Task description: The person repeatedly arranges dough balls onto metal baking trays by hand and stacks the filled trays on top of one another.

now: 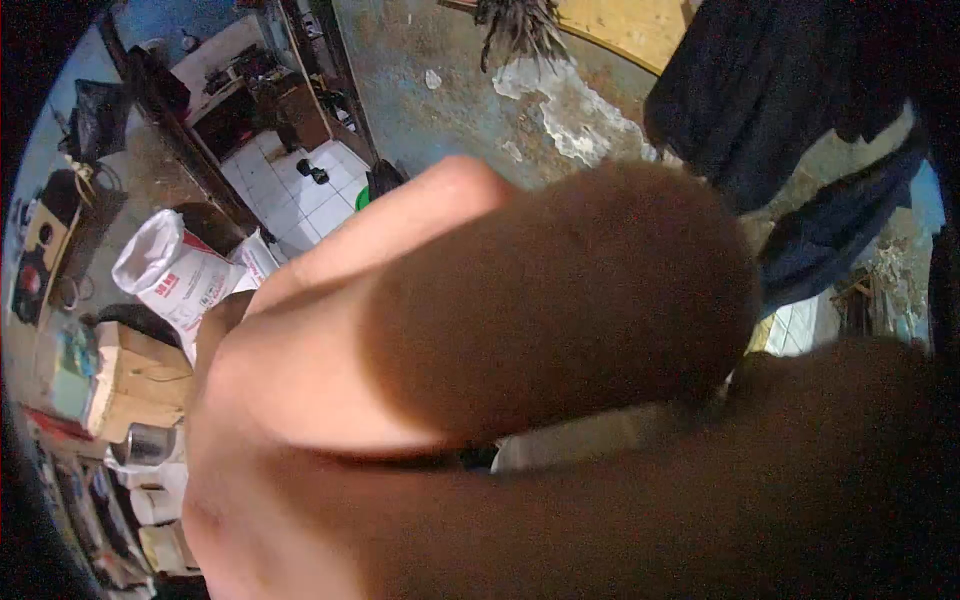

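What appears to be my left hand (300,370) fills the middle and lower part of the head view, very close to the lens. Its fingers stretch toward the right, partly bent, with a narrow gap between the large upper finger and the dark lower part of the hand. The nearest skin is blurred and in shadow. Nothing shows between the fingers. I see no sign of my right hand.
A printed white sack (185,275) stands at the left, above a cardboard box (145,385) and a metal pot (148,443). A doorway shows a tiled floor (325,205). Dark cloths (740,100) hang at the right by a peeling wall (430,110).
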A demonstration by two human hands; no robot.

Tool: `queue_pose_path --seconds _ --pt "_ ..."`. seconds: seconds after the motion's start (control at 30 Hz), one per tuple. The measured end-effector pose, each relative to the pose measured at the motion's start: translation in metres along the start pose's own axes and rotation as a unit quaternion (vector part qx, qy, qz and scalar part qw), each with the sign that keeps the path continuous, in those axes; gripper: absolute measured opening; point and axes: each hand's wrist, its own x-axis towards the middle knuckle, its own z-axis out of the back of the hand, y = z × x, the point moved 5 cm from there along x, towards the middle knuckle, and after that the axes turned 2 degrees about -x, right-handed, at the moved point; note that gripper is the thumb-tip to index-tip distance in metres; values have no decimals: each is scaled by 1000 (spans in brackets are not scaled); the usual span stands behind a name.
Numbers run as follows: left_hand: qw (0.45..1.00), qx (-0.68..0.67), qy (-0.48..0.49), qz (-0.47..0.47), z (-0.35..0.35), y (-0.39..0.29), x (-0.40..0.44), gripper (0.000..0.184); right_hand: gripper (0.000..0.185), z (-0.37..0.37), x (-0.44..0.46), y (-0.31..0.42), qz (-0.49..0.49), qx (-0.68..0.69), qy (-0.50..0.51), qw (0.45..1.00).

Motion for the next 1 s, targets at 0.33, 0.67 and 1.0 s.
queue_pose_path --seconds 0.33,0.67,1.0 --pt "999 -39 -1 25 61 57 -4 102 57 -16 13 14 -66 -139 -31 988" --pt "974 -106 -67 186 81 294 -9 101 66 -99 38 143 -122 -274 -71 951" --pt "890 -65 -68 447 -149 696 -173 104 60 -278 80 235 -221 -363 -92 901"
